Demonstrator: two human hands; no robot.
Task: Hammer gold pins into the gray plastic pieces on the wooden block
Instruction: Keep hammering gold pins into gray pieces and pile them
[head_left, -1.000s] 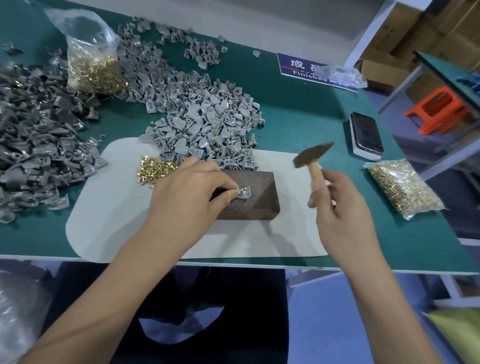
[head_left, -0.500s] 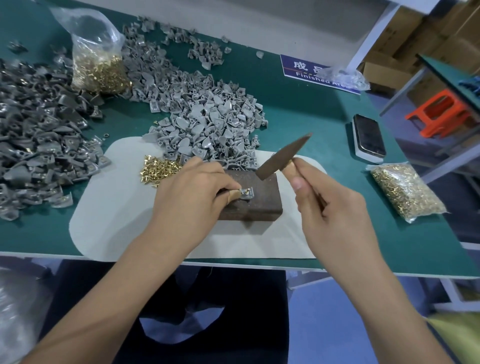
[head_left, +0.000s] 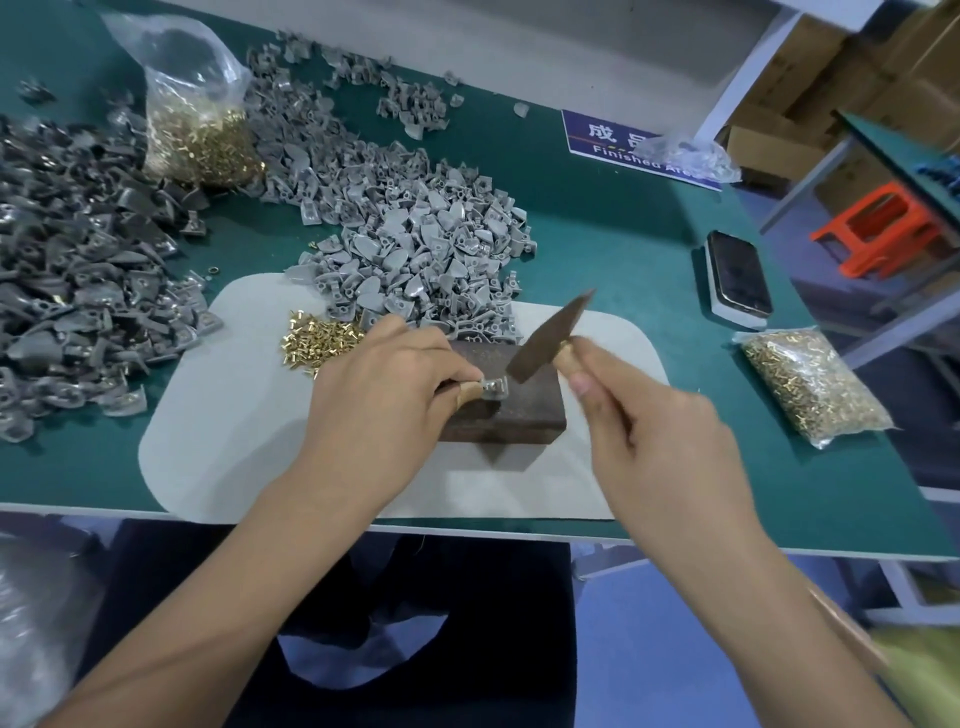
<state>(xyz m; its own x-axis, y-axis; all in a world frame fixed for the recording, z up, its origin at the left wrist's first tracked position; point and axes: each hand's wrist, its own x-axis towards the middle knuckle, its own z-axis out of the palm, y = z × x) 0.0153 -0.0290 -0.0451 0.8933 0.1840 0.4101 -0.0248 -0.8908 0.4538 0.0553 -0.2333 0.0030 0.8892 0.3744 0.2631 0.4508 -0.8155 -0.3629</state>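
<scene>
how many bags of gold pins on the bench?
2. One bag of gold pins stands at far left among the gray plastic pieces; the other bag lies at the right edge, nearer than the phone. A loose pin pile sits unbagged.
</scene>
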